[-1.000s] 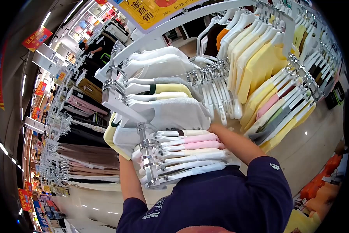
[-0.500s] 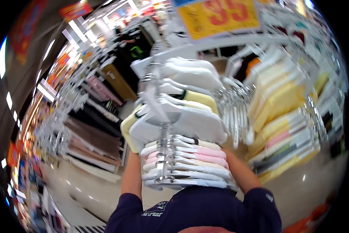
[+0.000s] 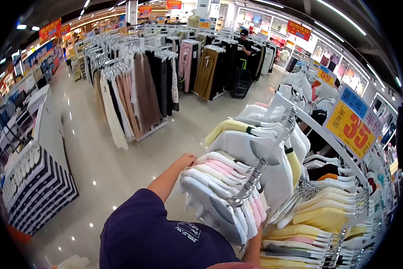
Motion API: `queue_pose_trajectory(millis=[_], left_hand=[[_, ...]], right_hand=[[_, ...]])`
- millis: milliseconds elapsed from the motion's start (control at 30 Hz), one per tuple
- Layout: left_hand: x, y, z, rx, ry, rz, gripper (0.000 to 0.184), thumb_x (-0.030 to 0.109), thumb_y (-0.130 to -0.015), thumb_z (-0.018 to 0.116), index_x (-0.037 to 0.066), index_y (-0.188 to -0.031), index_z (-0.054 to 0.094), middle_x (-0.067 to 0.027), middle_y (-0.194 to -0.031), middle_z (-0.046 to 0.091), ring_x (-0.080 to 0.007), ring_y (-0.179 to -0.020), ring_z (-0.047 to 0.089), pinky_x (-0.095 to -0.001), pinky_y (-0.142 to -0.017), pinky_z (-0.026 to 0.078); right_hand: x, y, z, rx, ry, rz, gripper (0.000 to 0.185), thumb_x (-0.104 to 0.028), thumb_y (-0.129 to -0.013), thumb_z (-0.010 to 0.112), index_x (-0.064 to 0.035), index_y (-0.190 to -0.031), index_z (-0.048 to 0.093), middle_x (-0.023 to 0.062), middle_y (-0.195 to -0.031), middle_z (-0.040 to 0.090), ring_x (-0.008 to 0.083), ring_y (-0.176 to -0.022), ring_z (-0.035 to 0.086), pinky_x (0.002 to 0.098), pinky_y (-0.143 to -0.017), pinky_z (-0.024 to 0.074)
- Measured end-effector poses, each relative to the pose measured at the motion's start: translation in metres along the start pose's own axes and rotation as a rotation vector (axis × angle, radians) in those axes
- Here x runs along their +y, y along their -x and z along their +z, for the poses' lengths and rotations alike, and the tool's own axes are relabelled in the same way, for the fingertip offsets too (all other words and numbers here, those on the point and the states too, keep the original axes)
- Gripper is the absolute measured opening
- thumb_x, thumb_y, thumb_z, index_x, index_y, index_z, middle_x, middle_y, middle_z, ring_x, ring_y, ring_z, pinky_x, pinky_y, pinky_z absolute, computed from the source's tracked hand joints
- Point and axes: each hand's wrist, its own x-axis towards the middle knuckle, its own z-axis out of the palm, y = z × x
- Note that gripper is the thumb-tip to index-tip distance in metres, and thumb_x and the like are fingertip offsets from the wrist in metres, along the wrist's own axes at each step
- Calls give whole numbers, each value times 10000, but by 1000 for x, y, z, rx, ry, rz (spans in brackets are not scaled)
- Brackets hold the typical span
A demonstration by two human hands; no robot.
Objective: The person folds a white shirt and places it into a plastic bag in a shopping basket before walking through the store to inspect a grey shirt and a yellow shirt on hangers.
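My left hand (image 3: 186, 160) is at the left edge of a row of hanging tops, by the shoulder of a white top (image 3: 210, 156). Its fingers look curled; whether they grip fabric is hard to see. On the other side, my right forearm (image 3: 254, 248) reaches up to the same row, its hand hidden behind the garments. Pale blue tops (image 3: 210, 190) hang nearest me, followed by pink tops (image 3: 219, 165) and white ones. All are on white hangers along a sloping metal rail arm (image 3: 266, 157). Behind them hang a larger white top (image 3: 237, 141) and a yellow top (image 3: 226, 130).
More yellow and white tops (image 3: 322, 217) hang low on the right. A price sign (image 3: 351, 123) stands above the rack. Trouser racks (image 3: 143, 96) are across the aisle, where a person (image 3: 244, 45) stands near a black basket (image 3: 241, 85). A striped display (image 3: 42, 193) is at left.
My view has swung left and levelled, bringing the aisle and trouser racks into the middle. The rack now sits to the right, and my left hand shows beside the tops.
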Motion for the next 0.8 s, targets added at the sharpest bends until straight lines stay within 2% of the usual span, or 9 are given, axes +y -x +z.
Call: queue_pose_trajectory(millis=[67,167,233,300,400,567,667,767,800], left_hand=[[-37,36,-20,73,-169,-58,260,291,-903,662,61,-854,772,-103,-769,721,-191,-649,651,-342,-599,520],[-149,78,-63,-188,-871,-206,339,353,-877,625,76,-758,780,-171,-837,754,-285,-750,729,-455,-681,566],[-212,145,-69,-296,-1239,-183,268,277,-814,711,54,-932,802,-199,-1006,758,-373,-931,728,-500,-805,576],[-266,200,-75,-824,-1374,-266,293,282,-817,740,42,-976,800,-193,-1070,757,-383,-967,720,-498,-827,570],[-287,277,-74,-1176,-1378,-376,310,301,-831,726,39,-980,798,-205,-1062,752,-390,-965,714,-501,-837,565],[-289,325,-63,-1397,-1329,-359,340,333,-856,703,33,-988,794,-226,-1049,744,-401,-961,704,-505,-853,556],[-283,320,-62,-1491,-1436,-262,359,352,-870,689,30,-992,791,-239,-1041,740,-408,-959,698,-507,-863,551],[-275,268,-79,-1292,-1485,41,397,378,-866,657,20,-985,782,-249,-1068,730,-424,-1010,687,-519,-899,536],[-264,246,-79,-1246,-1531,79,428,417,-898,630,30,-993,787,-230,-1084,735,-417,-1035,686,-520,-924,534]], right_hand=[[14,22,-3,50,98,26,446,-502,-991,583,-73,-1070,678,66,-957,662,177,-801,586,352,-720,479],[52,54,-17,106,272,120,442,-500,-989,586,-73,-1048,683,60,-927,664,173,-771,584,350,-694,480],[78,70,-23,133,398,215,440,-499,-987,589,-73,-1033,687,57,-907,666,170,-751,583,348,-677,480],[108,91,-29,157,521,327,438,-498,-986,591,-73,-1018,690,53,-887,668,167,-731,582,346,-660,481],[153,126,-38,159,668,499,436,-496,-984,594,-72,-995,696,47,-857,670,163,-700,581,344,-635,482],[223,222,-56,93,762,693,436,-494,-980,600,-71,-957,705,37,-807,675,156,-650,578,340,-592,483],[265,303,-63,71,709,678,437,-492,-978,603,-71,-935,710,32,-777,677,152,-619,577,338,-567,484],[302,348,-63,172,680,536,439,-491,-976,606,-71,-912,716,26,-747,680,147,-589,575,335,-541,485],[299,348,-52,375,612,554,415,-468,-962,639,-65,-957,741,44,-771,701,155,-582,578,332,-566,505]])
